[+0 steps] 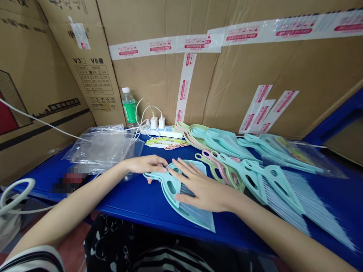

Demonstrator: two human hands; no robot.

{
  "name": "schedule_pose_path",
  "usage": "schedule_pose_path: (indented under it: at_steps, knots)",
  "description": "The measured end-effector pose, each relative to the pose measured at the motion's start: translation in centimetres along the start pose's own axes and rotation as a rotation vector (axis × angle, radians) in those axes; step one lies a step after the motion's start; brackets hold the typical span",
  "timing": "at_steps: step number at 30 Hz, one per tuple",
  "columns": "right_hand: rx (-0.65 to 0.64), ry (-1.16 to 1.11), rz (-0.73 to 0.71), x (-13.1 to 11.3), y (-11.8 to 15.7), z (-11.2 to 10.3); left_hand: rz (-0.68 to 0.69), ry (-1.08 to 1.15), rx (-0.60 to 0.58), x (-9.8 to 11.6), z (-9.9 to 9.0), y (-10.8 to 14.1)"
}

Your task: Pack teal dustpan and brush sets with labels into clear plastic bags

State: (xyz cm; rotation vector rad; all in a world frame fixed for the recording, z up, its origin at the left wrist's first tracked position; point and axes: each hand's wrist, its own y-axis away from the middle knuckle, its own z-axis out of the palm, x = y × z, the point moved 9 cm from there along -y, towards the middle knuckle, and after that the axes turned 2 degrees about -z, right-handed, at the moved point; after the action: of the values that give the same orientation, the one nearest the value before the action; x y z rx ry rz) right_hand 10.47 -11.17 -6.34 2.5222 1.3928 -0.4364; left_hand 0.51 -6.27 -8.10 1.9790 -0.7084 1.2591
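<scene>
A light-blue dustpan [209, 223] lies on the blue table in front of me, with a light-blue brush [171, 186] resting in it. My left hand [149, 165] is closed round the handle end of the two, at their left. Across the brush lies my right hand [195, 185], fingers spread, its palm side down on the brush head and bristles. To the right are more light-blue brushes [286, 190] with pale bristles, and green and pink ones [219, 168] beside them. Behind these sits a stack of light-blue dustpans [224, 141].
Clear plastic bags [99, 147] lie at the left on the blue table [124, 206]. Toward the back are a power strip [170, 132] with chargers, a green-labelled bottle [130, 107] and printed cards [166, 142]. Cardboard [159, 75] stands behind. A white cable crosses the left side.
</scene>
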Motion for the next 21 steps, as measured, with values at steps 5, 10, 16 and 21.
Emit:
schedule_pose_path:
  at_steps: [5,10,16,21]
  knots:
    - [-0.001,-0.007,0.003,0.5,-0.3,0.2,0.030,-0.030,0.049,-0.1,-0.2,0.2]
    - [-0.013,-0.001,0.000,0.5,-0.6,0.4,0.038,-0.053,0.061,0.2,-0.3,0.3]
    - [-0.007,0.001,-0.028,0.5,-0.7,0.6,0.050,-0.099,0.078,0.3,-0.3,0.6]
    - [0.013,0.001,-0.045,0.6,-0.8,0.6,0.080,-0.151,0.076,0.9,-0.1,0.6]
